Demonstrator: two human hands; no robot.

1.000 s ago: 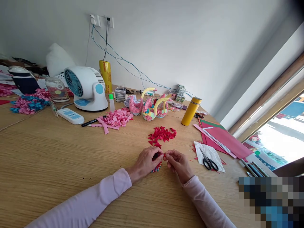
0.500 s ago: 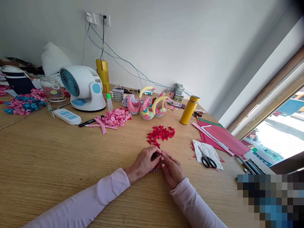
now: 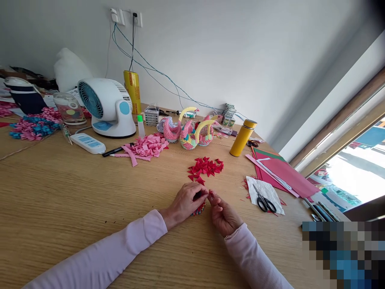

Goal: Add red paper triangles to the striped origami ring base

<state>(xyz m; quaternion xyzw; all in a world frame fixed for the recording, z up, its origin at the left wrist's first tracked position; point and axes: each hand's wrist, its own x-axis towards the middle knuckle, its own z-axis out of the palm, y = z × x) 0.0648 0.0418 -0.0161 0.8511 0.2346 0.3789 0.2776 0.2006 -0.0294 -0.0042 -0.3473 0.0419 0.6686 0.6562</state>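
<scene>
1. Red paper work in hand: left hand point(image 3: 185, 202) curled over a small multicoloured paper model point(image 3: 199, 209) resting on the wooden table point(image 3: 75, 188), fingers closed on its top edge. Most of the model is hidden under the hand; only a striped lower rim shows.
2. Right hand point(image 3: 221, 212) meets the left at the fingertips, thumb and forefinger pinched on what looks like a single red folded piece point(image 3: 211, 195). Too small to tell its exact orientation.
3. Judgement of step: fitting one more unit onto the model's rim, mid-insertion.
4. Supply: loose pile of red triangles point(image 3: 205, 167) lies just beyond the hands, apart from them.
5. Next move, as I read it, calls for a steady left-hand hold on the model and a fine push of the pinched piece down over the points below, without crushing neighbours.
6. Around: scissors point(image 3: 264, 201) on a white sheet to the right; finished paper swans point(image 3: 189, 134), yellow flask point(image 3: 242, 137), pink paper heap point(image 3: 148, 145) and white fan point(image 3: 105, 106) farther back.
</scene>
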